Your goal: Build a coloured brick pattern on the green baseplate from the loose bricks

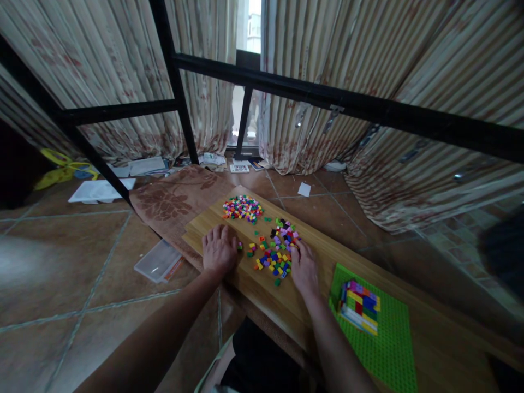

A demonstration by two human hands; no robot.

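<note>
My left hand (220, 251) lies palm down on the wooden table, its fingers stretched out. Close to its thumb is a small green toy brick (239, 246). At the right edge of a loose spread of mixed toy bricks (278, 256) is my right hand (305, 267), its fingers bent together and touching the bricks; what is between the fingertips is hidden. Farther back sits a heap of tiny colourful pieces (243, 207). To the right, a block built of layered bricks (360, 307) stands on a green studded baseplate (393, 349).
The long wooden table (262, 300) runs diagonally, with a brown patterned cloth (176, 196) at its far left end. A clear plastic lid or box (158, 261) and a white tray (98, 191) lie on the tiled floor. Black metal framing (286, 87) and striped curtains (319, 49) stand behind.
</note>
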